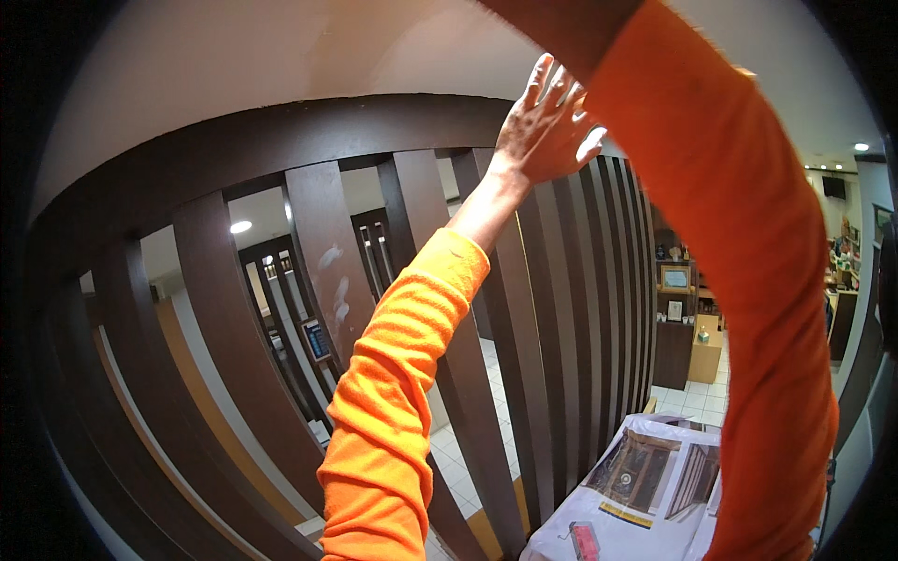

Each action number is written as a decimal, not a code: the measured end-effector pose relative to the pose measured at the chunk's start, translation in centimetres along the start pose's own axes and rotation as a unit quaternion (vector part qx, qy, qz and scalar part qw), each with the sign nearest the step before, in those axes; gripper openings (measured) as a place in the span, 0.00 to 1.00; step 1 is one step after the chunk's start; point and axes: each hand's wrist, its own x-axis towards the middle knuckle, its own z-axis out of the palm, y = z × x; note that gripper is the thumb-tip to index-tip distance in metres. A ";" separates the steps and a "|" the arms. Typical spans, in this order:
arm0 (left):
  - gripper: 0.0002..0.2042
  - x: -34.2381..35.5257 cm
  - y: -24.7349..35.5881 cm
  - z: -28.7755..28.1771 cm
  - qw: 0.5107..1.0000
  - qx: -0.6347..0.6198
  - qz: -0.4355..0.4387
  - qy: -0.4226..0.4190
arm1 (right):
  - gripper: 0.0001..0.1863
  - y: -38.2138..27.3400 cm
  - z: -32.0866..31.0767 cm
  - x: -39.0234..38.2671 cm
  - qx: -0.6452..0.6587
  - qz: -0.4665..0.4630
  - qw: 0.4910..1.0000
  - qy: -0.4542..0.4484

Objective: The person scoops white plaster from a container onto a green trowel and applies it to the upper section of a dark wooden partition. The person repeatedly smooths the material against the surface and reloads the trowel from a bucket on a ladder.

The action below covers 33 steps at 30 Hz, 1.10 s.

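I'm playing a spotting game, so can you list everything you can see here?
Slats: many, dark brown, left to middle
Top beam: one, dark brown, above slats
Smudges: a few, whitish, on one slat
Ceiling: one, whitish, top
Ceiling lights: several, white, behind slats and far right
Floor tiles: many, white, beyond slats
Printed sheet: one, mostly white, lower right
Picture frames: two, brownish, right background
Wall screen: one, black, far right
Sleeves: two, orange, centre and right
Left hand: one, bare, raised near top beam
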 end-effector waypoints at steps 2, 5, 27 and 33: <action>0.34 0.5 0.1 0.0 0.999 0.021 -0.010 0.026 | 0.17 0.2 -1.2 -0.8 -0.019 -0.011 1.000 -0.005; 0.32 1.3 -0.9 -0.7 0.995 0.044 0.003 0.093 | 0.17 0.0 -2.2 -2.3 0.023 -0.019 0.999 0.015; 0.39 0.1 0.7 -2.8 0.998 -0.062 0.005 -0.010 | 0.22 -3.0 17.8 -1.9 0.919 0.262 0.281 0.084; 0.33 -2.0 0.2 -3.2 0.999 -0.029 -0.017 -0.021 | 0.22 -0.7 15.1 0.1 0.939 0.145 0.274 0.146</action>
